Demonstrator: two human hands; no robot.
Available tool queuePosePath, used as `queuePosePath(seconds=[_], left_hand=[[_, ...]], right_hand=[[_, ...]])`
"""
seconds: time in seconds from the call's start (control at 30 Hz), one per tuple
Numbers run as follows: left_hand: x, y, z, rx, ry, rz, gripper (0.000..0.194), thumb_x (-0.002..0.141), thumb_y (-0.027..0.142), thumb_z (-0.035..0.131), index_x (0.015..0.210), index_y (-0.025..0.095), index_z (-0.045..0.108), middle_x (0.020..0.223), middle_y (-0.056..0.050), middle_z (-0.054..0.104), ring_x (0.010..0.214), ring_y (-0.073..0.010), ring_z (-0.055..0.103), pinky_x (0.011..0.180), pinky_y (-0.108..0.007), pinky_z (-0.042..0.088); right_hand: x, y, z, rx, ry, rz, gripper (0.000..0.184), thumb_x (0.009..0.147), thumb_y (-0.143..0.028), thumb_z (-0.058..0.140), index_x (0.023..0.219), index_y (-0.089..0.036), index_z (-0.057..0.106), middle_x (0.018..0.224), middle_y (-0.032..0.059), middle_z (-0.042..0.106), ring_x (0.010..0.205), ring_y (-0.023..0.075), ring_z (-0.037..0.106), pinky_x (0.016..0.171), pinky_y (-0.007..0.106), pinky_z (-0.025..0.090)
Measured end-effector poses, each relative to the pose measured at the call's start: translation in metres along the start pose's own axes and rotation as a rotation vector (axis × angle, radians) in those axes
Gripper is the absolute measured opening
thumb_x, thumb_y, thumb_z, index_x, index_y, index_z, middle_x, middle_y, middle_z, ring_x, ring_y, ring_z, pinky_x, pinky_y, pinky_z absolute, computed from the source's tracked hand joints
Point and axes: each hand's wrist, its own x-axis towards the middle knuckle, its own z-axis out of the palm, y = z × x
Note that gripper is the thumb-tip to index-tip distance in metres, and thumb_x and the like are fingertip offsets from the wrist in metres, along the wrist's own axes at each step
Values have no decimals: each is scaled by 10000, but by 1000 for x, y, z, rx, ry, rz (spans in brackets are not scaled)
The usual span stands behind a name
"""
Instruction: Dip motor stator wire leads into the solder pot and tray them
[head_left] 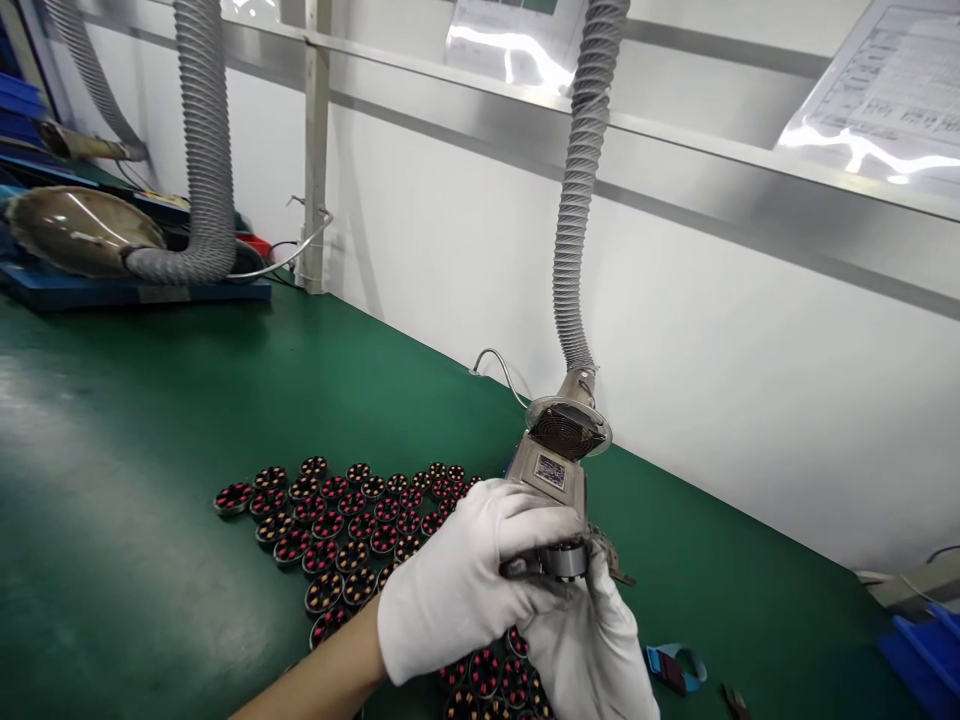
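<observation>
In white gloves, both of my hands meet around a round dark part with a smooth metal rim [564, 562]. My left hand [469, 575] grips it from the left with bent fingers. From below and the right, my right hand [589, 640] closes on it, its fingertips darkly stained. The gloves cover much of the part. Just behind it stands a grey metal device [576, 484] with a label plate. Several similar round parts [351, 503], with red or yellow pieces inside, lie on the green table, partly hidden by my left arm.
A ribbed grey hose [583, 190] hangs down to a round extraction hood [570, 425] behind my hands. At right lie a blue strap [679, 668] and a blue bin [926, 650]. Another hose [204, 130] and a blue tray [142, 292] are at far left.
</observation>
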Motion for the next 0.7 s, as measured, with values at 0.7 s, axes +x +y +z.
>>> queuePosePath(seconds=[0.7], left_hand=[[2, 7, 3, -428, 335, -305, 109, 736, 83, 641, 698, 173, 692, 758, -30, 662, 777, -173, 609, 758, -241, 498]], right_hand=[[8, 12, -3, -527, 224, -564, 391, 536, -294, 845, 893, -239, 695, 895, 53, 716, 805, 195, 674, 707, 279, 558]])
